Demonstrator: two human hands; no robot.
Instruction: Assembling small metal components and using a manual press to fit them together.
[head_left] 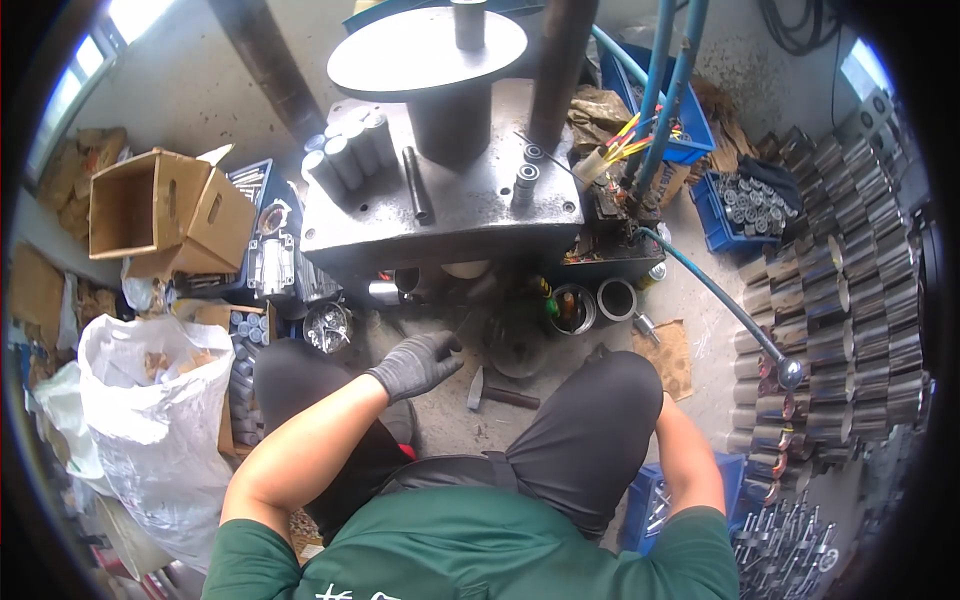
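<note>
I sit in front of the press table (440,225), a heavy grey steel block with a round column and disc rising from its top. My left hand (415,362), in a dark grey glove, reaches out low in front of that table, just below its front edge. The fingers are curled loosely together around something thin, like a short rod or wire (462,322), that sticks up from my fingertips toward the table; it is too small for me to say exactly what it is. My right hand is hidden behind my right knee, so I cannot tell whether it is open or closed; only the forearm (690,455) shows, going down toward a blue crate (645,505) beside my leg.

A hammer (497,393) lies on the floor just right of my left hand, in front of the table. Shiny metal cylinders (345,155) stand on the table's left corner. A cardboard box (160,210) sits well to the table's left, with a white sack (150,410) nearer me. Stacks of steel rings (850,290) fill the floor far to the table's right.
</note>
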